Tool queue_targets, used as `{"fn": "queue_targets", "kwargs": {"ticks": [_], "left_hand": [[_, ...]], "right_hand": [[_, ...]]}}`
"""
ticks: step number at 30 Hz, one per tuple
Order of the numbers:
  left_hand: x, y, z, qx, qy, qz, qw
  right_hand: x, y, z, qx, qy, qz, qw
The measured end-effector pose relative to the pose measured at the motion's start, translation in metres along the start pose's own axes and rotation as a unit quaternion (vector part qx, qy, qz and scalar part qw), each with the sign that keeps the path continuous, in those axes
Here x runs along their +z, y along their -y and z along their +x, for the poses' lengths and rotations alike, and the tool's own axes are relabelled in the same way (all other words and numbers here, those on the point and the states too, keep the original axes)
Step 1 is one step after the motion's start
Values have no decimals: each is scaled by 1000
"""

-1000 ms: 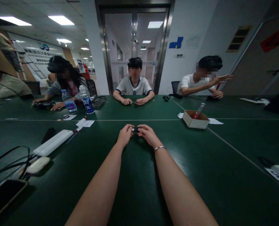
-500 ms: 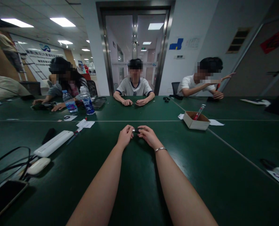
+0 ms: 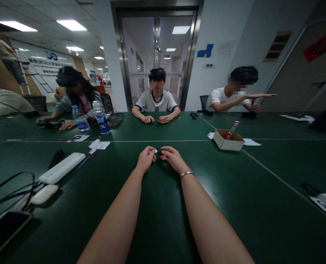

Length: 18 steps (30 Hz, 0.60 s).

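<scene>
Over the green table [image 3: 163, 205], both forearms reach forward and the hands meet in front of me. Between them is a small dark cylinder with a silvery end [image 3: 158, 151]; its exact kind is too small to make out. My left hand [image 3: 145, 159] pinches its silvery end between thumb and fingers. On the black end, the fingertips of my right hand [image 3: 174, 158] are closed. The fingers hide part of the piece. A silver bracelet [image 3: 187, 173] circles my right wrist.
On the left are a white power strip [image 3: 62, 168], black cables, a white adapter [image 3: 44, 194] and a phone [image 3: 7, 229]. Two bottles [image 3: 101, 119] stand farther back. An open cardboard box [image 3: 229, 143] holds a tube at right. Several people [image 3: 156, 101] sit across the table.
My hands keep the same hold in nearly the same place. The view has shifted very slightly. The person at the far right has lowered and levelled an outstretched hand.
</scene>
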<state>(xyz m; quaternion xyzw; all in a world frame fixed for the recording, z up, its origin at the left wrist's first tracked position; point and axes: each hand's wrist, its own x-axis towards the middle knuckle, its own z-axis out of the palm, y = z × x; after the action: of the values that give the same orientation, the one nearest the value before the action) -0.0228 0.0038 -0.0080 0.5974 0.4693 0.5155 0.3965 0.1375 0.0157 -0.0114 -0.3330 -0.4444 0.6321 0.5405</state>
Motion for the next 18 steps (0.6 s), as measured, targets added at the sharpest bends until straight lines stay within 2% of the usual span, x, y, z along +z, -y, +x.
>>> {"fn": "queue_targets", "kwargs": {"ticks": [6,8,10,12,14,16,18], "left_hand": [[-1,-1,1,14,-14,4,1000],[-3,-1,3,23,-32,9,999],[-5,2,5,24,-34,11,999],[-6,5,6,18,-9,6,1000],[-4,9,7,7,19,9,1000],[0,10,6,-6,17,31,999],[4,7,4,-21,-1,54,998]], "right_hand": [[3,-2,1,-12,7,-58,998],[7,-5,1,-20,14,-133,991],[12,-8,0,-34,12,-238,971],[17,-9,-3,-72,-5,-372,925],[22,-10,-5,-124,-29,-511,850],[28,-11,-9,-156,-40,-612,774],[33,-11,-13,-164,-27,-663,730]]}}
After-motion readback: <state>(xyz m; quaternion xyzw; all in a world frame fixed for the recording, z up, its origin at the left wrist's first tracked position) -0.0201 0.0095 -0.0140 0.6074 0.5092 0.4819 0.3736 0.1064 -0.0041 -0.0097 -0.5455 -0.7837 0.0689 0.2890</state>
